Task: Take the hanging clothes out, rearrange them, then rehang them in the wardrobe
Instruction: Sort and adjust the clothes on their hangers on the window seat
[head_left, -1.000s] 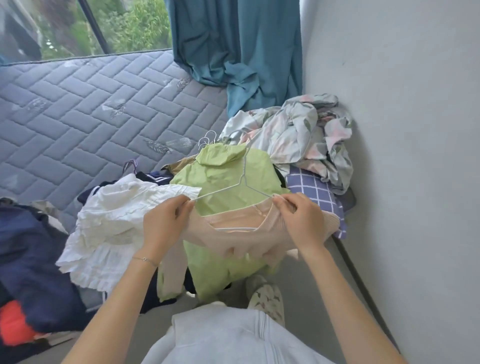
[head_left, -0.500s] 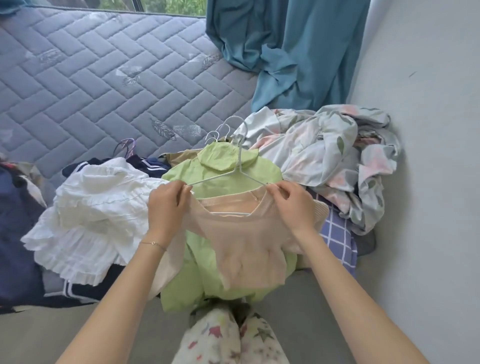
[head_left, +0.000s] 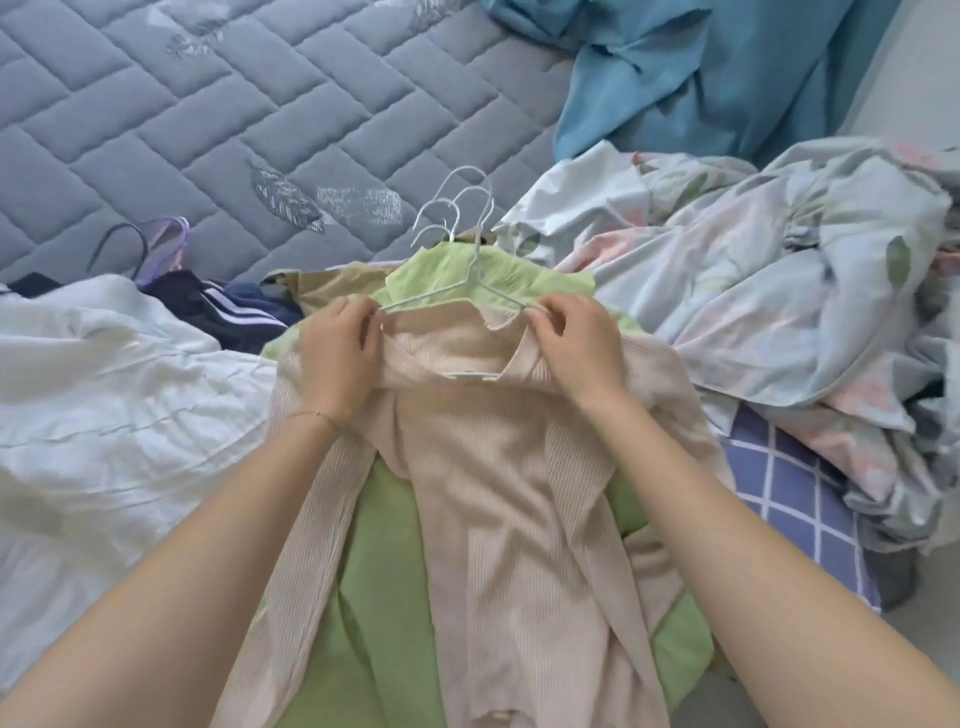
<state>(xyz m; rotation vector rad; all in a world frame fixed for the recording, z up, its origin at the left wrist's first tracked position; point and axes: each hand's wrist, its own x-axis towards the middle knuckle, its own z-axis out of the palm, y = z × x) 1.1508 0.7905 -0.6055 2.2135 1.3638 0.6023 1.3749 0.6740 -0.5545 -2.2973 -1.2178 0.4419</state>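
The pink ribbed top lay face up in the middle of the pile, its neck towards the far side and its hem running off the near edge of the view. A white wire hanger sat at its neckline, with the hook pointing away and both arm ends reaching the shoulders. The left hand pinched the knit at the left end of the hanger, and the right hand pinched it at the right end. The two hands were apart, with the collar between them.

Under the top lay a green garment, spread flat on a hanger of its own. Several more white hooks were stacked just beyond its collar. To the left lay a crumpled white garment. Beyond that was a dark striped piece with purple hangers showing past it. To the right lay a heaped floral sheet over a blue checked cloth, with a teal curtain at the far right. All of it rested on a grey quilted mattress.

The taking-out looked finished, since the clothes were on the bed and no wardrobe was in view. The sorting seemed to be midway. This top was apparently being seated on its hanger, though whether both shoulders were fully over the wire could not be told. The white and dark pieces looked unsorted, and none of the rehanging appeared to have been done.
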